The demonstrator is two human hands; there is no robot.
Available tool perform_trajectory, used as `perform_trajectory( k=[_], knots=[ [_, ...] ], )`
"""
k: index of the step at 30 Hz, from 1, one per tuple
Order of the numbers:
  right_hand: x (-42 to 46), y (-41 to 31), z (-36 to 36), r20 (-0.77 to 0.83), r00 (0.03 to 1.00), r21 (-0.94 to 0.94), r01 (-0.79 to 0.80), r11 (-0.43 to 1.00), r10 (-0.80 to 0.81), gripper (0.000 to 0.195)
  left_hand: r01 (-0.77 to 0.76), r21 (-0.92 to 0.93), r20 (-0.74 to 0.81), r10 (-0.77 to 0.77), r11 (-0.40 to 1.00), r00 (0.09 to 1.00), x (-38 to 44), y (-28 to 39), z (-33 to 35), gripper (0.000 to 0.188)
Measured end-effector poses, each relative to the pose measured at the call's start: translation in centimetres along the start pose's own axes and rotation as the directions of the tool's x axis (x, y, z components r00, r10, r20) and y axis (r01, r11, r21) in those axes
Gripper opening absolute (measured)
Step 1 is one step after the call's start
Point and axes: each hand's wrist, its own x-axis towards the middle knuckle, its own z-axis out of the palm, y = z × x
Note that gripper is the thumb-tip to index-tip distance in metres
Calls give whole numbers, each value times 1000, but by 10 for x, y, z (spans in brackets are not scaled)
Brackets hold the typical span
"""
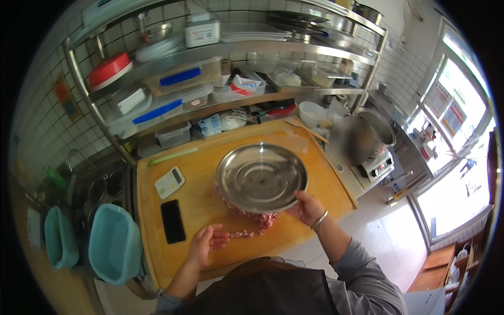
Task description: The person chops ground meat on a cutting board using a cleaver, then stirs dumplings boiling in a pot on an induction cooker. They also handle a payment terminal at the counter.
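My right hand [308,208] grips the near right rim of a round stainless steel basin [262,177], which shows its shiny round face over the middle of a wooden board [275,248]. Beneath the basin's near edge lies a heap of chopped raw meat [267,221], partly hidden by the basin. A few meat bits [241,234] trail left across the board toward my left hand [208,241], whose fingers are apart and which holds nothing. To the left of that hand are a black smartphone [173,221] and, above it, a white calculator [169,182].
A green onion stalk [173,156] lies at the board's far left, a wooden spatula [307,130] at its far right. Teal plastic tubs [114,244] stand left. A steel pot [377,132] and an induction cooker [378,165] are right. Loaded steel shelves [220,50] rise behind.
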Motion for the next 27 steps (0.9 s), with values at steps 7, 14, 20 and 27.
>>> perform_trajectory(
  k=[7, 14, 20, 27],
  knots=[
    [154, -78, -9, -101, 995, 22, 27, 999, -25, 22, -50, -55, -442, 21, 997, 897, -23, -35, -26, 31],
    [323, -74, -28, 51, 998, 87, 24, 996, -29, 16, -199, 162, -653, 256, 966, 713, -27, -85, 24, 24],
    [337, -78, -32, 67, 992, -48, -106, 993, 109, 27, 289, 550, -609, 139, 783, 781, -5, -107, 64, 23],
    [187, -79, -81, 250, 952, -272, -109, 956, 179, 40, -221, 106, -475, 245, 969, 845, 84, -106, 71, 20]
  ],
)
